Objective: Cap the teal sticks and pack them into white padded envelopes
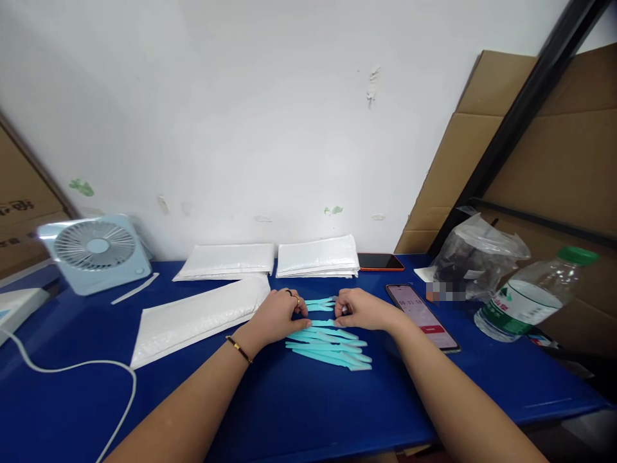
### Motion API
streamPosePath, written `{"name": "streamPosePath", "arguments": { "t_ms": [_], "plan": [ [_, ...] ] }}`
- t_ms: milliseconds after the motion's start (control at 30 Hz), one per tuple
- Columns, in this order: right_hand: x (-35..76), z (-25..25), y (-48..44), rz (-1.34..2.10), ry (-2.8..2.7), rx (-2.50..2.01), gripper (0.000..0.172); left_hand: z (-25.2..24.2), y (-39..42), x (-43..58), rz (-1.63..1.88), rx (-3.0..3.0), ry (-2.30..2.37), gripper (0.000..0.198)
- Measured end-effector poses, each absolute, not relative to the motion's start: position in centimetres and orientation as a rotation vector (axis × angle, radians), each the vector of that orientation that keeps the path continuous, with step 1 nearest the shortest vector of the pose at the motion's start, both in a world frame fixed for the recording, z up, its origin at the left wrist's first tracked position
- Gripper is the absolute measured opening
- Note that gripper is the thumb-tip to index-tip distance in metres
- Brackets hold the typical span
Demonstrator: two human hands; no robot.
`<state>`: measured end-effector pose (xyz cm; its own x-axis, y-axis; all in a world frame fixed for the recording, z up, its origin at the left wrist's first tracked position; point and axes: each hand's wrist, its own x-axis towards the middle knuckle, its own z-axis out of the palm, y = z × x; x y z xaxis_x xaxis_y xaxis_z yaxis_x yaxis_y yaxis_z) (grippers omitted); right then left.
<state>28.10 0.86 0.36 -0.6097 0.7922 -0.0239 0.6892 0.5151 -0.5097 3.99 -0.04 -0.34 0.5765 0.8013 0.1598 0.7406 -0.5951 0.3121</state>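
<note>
Several thin turquoise sticks (332, 347) lie in a loose pile on the blue table (299, 411), just in front of my hands. My left hand (277, 315), with rings and a dark bracelet at the wrist, has its fingers curled and pinched on the left end of a turquoise stick (321, 305). My right hand (361, 308) is curled on the right end of the same group of sticks. Both hands rest on the table, facing each other.
White padded mailers: one (193, 318) lies left of my hands, two stacks (318, 257) at the back. A small fan (96, 251) and white cable (72, 368) stand left. Two phones (421, 315), a plastic bag (475, 257) and a water bottle (530, 296) are right; cardboard leans behind.
</note>
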Motion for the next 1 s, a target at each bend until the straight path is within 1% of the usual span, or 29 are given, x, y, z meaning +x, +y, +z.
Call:
{"name": "streamPosePath", "arguments": {
  "t_ms": [167, 433, 533, 633, 767, 900, 1000],
  "plan": [
    [27.8, -0.1, 1.0, 0.703, -2.558, -1.248, 0.014, -0.7, 0.1, 4.1, 0.321, 2.571, 1.289, 0.019],
    [28.1, 0.2, 1.2, 0.655, -2.57, -1.182, 0.011, -0.6, 0.1, 4.3, 0.365, 2.564, 1.403, 0.02],
    [28.5, 0.4, 1.4, 0.684, -2.552, -1.175, 0.012, -0.5, 0.1, 4.3, 0.398, 2.568, 1.425, 0.02],
    [29.2, 0.3, 1.9, 0.687, -2.516, -1.219, 0.013, -0.6, 0.6, 3.8, 0.412, 2.579, 1.491, 0.021],
    [30.0, -0.1, 2.8, 0.684, -2.382, -1.38, 0.013, -0.6, 1.4, 3.0, 0.409, 2.495, 1.595, 0.019],
    [30.1, 0.0, 2.5, 0.685, -2.325, -1.415, 0.015, -0.4, 1.1, 3.2, 0.485, 2.509, 1.517, 0.019],
    [29.7, 0.3, 1.6, 0.796, -2.426, -1.317, 0.022, -0.3, 0.3, 3.7, 0.442, 2.566, 1.328, 0.023]
  ]
}}
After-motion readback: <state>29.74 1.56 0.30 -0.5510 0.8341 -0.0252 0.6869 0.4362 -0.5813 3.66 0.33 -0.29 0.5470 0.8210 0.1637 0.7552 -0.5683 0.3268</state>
